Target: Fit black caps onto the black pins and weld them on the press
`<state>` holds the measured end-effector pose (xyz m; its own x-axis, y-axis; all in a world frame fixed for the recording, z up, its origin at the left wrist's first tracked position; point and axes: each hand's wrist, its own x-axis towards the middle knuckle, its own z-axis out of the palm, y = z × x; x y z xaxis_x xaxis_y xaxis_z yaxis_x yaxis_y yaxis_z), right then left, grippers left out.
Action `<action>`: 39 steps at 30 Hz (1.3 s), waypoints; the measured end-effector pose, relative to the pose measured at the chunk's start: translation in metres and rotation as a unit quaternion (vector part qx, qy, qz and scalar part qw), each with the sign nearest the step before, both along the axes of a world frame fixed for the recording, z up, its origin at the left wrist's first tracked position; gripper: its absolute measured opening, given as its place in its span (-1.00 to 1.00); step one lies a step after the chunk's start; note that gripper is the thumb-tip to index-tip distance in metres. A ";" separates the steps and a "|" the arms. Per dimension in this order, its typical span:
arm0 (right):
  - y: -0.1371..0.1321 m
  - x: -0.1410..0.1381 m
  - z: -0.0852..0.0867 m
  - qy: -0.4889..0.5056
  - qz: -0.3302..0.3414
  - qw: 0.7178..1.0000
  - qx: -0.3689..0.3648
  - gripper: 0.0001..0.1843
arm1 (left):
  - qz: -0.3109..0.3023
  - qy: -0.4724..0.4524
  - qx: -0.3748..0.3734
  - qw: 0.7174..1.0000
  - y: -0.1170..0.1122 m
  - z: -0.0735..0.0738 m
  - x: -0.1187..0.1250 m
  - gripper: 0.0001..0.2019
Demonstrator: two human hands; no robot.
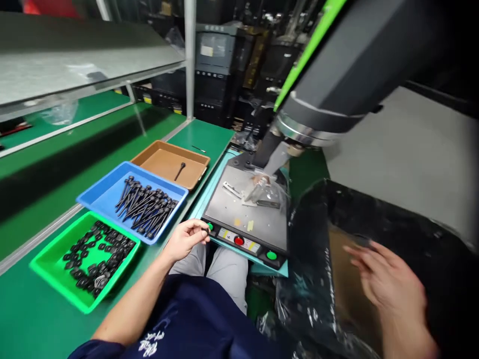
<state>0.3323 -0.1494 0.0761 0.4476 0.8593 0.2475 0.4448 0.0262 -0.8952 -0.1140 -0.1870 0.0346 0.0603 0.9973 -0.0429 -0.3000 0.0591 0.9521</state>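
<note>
Fingertips of the left hand (188, 240) draw narrowly together beside the round green button (210, 227) on the grey metal machine base (224, 213); the right hand (391, 279) curls loosely near black plastic sheeting (309, 249); whether either holds anything, I cannot tell. Pressing squarely seems best.

Matt metal, glossy plastic

Just beyond my left fingers (194, 238), the base plate (226, 207) looks like smooth, matt metal. Left of them, the blue tray (99, 192) is smooth plastic, the bench (18, 309) faintly glossy. Around my right fingers (374, 264), black sheeting (309, 284) looks like crinkled, shiny plastic.
</note>
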 end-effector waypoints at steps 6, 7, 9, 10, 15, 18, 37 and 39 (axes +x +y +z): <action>-0.041 -0.104 -0.019 -0.004 0.249 0.958 -0.144 -0.60 | -0.131 -0.019 -0.060 0.989 0.028 0.010 0.042 -0.56; -0.045 -0.120 -0.025 -0.014 0.282 0.948 -0.148 -0.63 | -0.139 -0.016 -0.058 0.989 0.030 0.013 0.046 -0.56; -0.048 -0.145 -0.037 -0.024 0.320 0.936 -0.144 -0.65 | -0.135 -0.022 -0.042 0.990 0.031 0.018 0.050 -0.58; -0.048 -0.154 -0.043 -0.023 0.326 0.935 -0.142 -0.65 | -0.127 -0.035 -0.029 0.991 0.031 0.020 0.051 -0.59; -0.045 -0.178 -0.060 0.009 0.320 0.934 -0.157 -0.60 | -0.119 -0.089 0.022 0.989 0.030 0.025 0.051 -0.63; -0.047 -0.186 -0.061 0.008 0.324 0.932 -0.161 -0.63 | -0.139 -0.087 0.020 0.986 0.028 0.024 0.049 -0.63; -0.059 -0.183 -0.059 0.061 0.418 0.881 -0.215 -0.62 | -0.210 -0.093 -0.105 0.967 0.028 0.025 0.044 -0.60; -0.061 -0.183 -0.061 0.062 0.425 0.875 -0.225 -0.63 | -0.213 -0.074 -0.094 0.970 0.028 0.022 0.043 -0.60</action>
